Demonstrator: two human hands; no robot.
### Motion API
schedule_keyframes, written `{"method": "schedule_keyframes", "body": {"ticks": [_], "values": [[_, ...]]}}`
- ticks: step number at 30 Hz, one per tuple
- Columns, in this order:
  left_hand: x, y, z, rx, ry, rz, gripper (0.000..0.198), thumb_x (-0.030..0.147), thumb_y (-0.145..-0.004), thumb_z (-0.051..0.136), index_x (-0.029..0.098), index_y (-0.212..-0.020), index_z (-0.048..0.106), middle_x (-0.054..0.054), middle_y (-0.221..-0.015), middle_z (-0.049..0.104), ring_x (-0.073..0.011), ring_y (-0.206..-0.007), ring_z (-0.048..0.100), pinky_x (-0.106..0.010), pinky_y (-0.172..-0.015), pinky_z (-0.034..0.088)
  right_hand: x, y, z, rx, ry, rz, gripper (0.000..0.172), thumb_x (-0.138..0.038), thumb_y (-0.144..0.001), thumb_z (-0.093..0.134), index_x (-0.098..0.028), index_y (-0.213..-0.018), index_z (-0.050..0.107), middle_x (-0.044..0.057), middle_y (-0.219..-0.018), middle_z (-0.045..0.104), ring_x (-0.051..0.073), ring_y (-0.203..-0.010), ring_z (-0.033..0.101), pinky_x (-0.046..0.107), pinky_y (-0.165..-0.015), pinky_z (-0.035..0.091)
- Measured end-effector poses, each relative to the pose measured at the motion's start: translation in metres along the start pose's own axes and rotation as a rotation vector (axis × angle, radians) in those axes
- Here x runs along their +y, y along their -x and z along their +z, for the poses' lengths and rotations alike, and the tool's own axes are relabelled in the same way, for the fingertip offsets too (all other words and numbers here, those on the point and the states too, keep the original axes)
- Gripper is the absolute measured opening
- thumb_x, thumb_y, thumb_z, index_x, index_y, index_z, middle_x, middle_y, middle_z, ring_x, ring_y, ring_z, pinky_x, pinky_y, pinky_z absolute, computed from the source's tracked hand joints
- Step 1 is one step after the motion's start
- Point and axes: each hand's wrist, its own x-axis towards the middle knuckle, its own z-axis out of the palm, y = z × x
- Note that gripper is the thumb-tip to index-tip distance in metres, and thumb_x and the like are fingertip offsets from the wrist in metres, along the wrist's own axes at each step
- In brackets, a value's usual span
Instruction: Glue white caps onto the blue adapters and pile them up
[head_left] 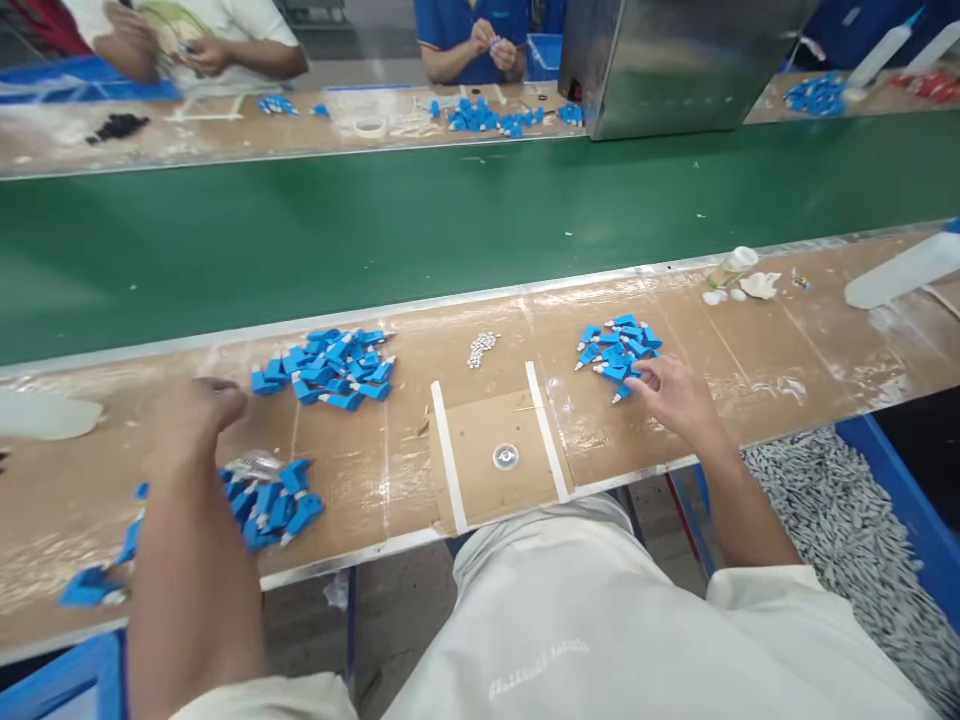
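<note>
The small pile of blue plastic pieces [615, 345] is found on the tape-covered workbench [750, 370], just beyond and to the left of the right hand [679, 400], whose fingertips are laid against the pile's near right edge. The fingers are loosely extended and parted, and nothing is seen clasped in them. One stray piece [621, 393] is set apart at the pile's near edge, just beside the fingers. The pieces overlap too much to be counted singly. Most are laid with their long axes slanted across the bench, white tips turned to the left and toward the near edge. Three piles of such pieces can be counted on this bench: this one, a larger one [330, 365] further left, and a third [274, 505] near the front edge. The left hand [196, 412] is held between those two, curled with its back to the camera; whether anything is enclosed cannot be told. Between the hands, two white tape strips [448, 455] are seen, with one clear round disc [505, 457] between them and a cluster of small white parts [482, 347] behind. A green belt [450, 230] is stretched beyond the bench.
</note>
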Motion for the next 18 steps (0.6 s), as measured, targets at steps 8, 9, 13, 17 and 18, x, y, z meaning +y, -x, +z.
{"method": "schedule_keyframes", "body": {"ticks": [8,9,13,17,18], "values": [[0.004,0.081,0.019,0.155,0.733,0.173,0.010,0.018,-0.073,0.066,0.024,-0.078,0.072,0.007,-0.059,0.067,-0.0145,-0.058,0.064,-0.028,-0.065,0.052,0.032,-0.003,0.010,-0.093,0.073,-0.145,0.022,-0.019,-0.084,0.066,-0.023,-0.102,0.077,0.006,-0.092,0.066,0.023,-0.081,0.063,0.037,-0.076,0.051],[0.007,0.094,0.023,0.130,0.774,0.248,0.011,0.021,-0.074,0.068,0.023,-0.082,0.075,0.005,-0.064,0.070,-0.0147,-0.059,0.064,-0.028,-0.064,0.052,0.031,-0.002,0.012,-0.096,0.109,-0.159,0.023,-0.019,-0.085,0.065,-0.023,-0.103,0.077,0.007,-0.093,0.065,0.024,-0.084,0.063,0.037,-0.077,0.050],[0.020,0.139,0.034,-0.107,0.838,0.523,0.017,0.031,-0.083,0.071,0.020,-0.095,0.078,-0.001,-0.081,0.075,-0.0155,-0.068,0.068,-0.029,-0.069,0.056,0.030,-0.001,0.015,-0.140,0.191,-0.115,0.026,-0.023,-0.086,0.065,-0.022,-0.109,0.078,0.010,-0.097,0.063,0.027,-0.087,0.062,0.038,-0.075,0.049],[0.032,0.178,0.037,-0.363,0.840,0.760,0.019,0.033,-0.092,0.066,0.020,-0.100,0.078,-0.004,-0.087,0.076,-0.0158,-0.074,0.071,-0.027,-0.070,0.056,0.024,0.000,0.006,-0.203,-0.146,-0.025,0.027,-0.041,-0.086,0.068,-0.020,-0.099,0.076,0.009,-0.093,0.064,0.024,-0.080,0.061,0.037,-0.073,0.049],[0.036,0.187,0.039,-0.420,0.855,0.818,0.019,0.032,-0.094,0.065,0.020,-0.101,0.078,-0.005,-0.088,0.076,-0.0159,-0.077,0.071,-0.027,-0.071,0.056,0.020,0.001,0.003,-0.246,-0.300,0.014,0.033,-0.049,-0.085,0.070,-0.019,-0.098,0.075,0.008,-0.092,0.064,0.022,-0.078,0.060,0.035,-0.071,0.049]]}}
